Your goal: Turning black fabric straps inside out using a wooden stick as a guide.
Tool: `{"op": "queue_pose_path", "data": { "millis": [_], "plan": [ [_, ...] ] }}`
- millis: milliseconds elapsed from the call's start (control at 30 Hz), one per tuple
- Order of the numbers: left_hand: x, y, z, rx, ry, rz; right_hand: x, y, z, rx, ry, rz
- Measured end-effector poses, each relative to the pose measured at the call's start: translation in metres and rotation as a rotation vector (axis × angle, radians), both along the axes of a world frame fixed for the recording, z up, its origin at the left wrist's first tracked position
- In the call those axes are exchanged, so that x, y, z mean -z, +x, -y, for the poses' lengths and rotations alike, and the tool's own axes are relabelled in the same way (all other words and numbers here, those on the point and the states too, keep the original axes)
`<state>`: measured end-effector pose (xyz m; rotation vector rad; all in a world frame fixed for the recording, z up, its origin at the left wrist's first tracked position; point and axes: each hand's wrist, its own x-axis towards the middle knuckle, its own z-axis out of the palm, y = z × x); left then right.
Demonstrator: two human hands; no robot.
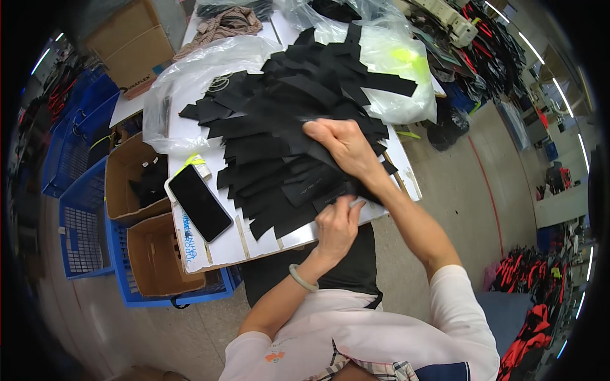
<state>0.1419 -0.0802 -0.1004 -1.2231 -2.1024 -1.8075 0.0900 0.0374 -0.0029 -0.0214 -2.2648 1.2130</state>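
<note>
A heap of black fabric pieces [273, 136] is spread over the white table [289, 240], many of them fanned out as overlapping strips. My right hand [346, 147] is closed over the heap, gripping a black fabric piece [298, 130] between thumb and fingers. Nearer to me, my left hand [338, 225] pinches the edge of black fabric at the table's front edge, just below the right wrist. Its fingertips are partly hidden, so how much cloth they hold cannot be made out. Small pale print marks some pieces.
A smartphone [201, 203] lies at the table's left corner. Clear plastic bags [394, 95] flank the heap. Cardboard boxes [149, 254] inside blue crates [82, 238] stand beside the table on the left. Bundled cloth [232, 24] lies at the far end.
</note>
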Motion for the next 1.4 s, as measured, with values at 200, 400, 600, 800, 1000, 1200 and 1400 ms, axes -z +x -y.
{"op": "queue_pose_path", "data": {
  "millis": [200, 400, 600, 800, 1000, 1200, 1400],
  "plan": [
    [-0.012, -0.013, 0.009, 0.046, 0.065, -0.091, 0.037, -0.08, -0.041, 0.018, 0.834, -0.151],
    [0.014, -0.044, 0.017, 0.218, -0.07, 0.117, 0.028, -0.101, -0.022, 0.067, 0.835, -0.322],
    [0.024, -0.042, 0.004, 0.232, -0.038, 0.114, 0.052, -0.228, -0.018, 0.228, 0.883, 0.201],
    [0.028, -0.043, 0.013, 0.261, -0.042, 0.101, 0.058, -0.255, 0.008, 0.322, 0.698, 0.305],
    [0.0, -0.047, 0.034, 0.256, 0.092, 0.41, -0.063, -0.161, 0.006, -0.11, -0.341, 0.321],
    [-0.069, -0.065, 0.024, 0.297, 0.17, 0.812, -0.032, 0.072, 0.004, 0.106, -0.324, 0.348],
    [-0.066, -0.029, 0.007, 0.775, 0.042, 1.166, -0.033, 0.165, 0.038, 0.193, 0.622, 0.056]
  ]
}}
